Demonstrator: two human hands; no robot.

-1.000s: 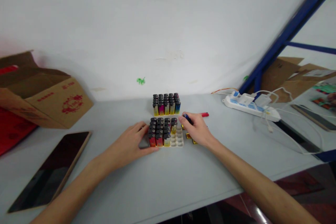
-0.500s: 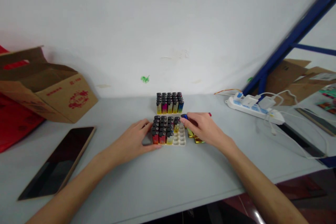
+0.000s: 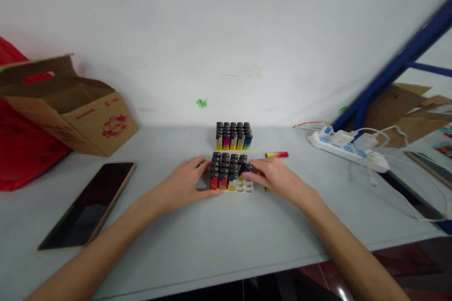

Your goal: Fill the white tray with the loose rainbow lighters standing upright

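My right hand (image 3: pixel 280 176) pinches a blue-topped lighter (image 3: pixel 247 168) over the right columns of a white pocketed tray (image 3: pixel 249 188). Black-topped lighters (image 3: pixel 223 174) stand upright in the tray's left and middle columns, with red and clear-yellow bodies in the front row. My left hand (image 3: pixel 185 183) curls around the tray's left side, thumb along the front edge. Behind it stands a second block of upright lighters (image 3: pixel 233 138). A yellow-and-red lighter (image 3: pixel 277 154) lies flat just beyond my right hand. That hand mostly hides something gold beneath it.
On the left lie a dark phone-like tablet (image 3: pixel 90 202) and an open cardboard box (image 3: pixel 95 122) beside a red bag (image 3: pixel 28 164). A white power strip (image 3: pixel 349 150) with chargers and cables is at the right, near a blue metal frame (image 3: pixel 395 73). A wall (image 3: pixel 169 47) closes off the back.
My right hand has brought the blue-topped lighter from the tray's right edge to over its pockets. The yellow-and-red lighter now shows more fully. The view has shifted slightly.
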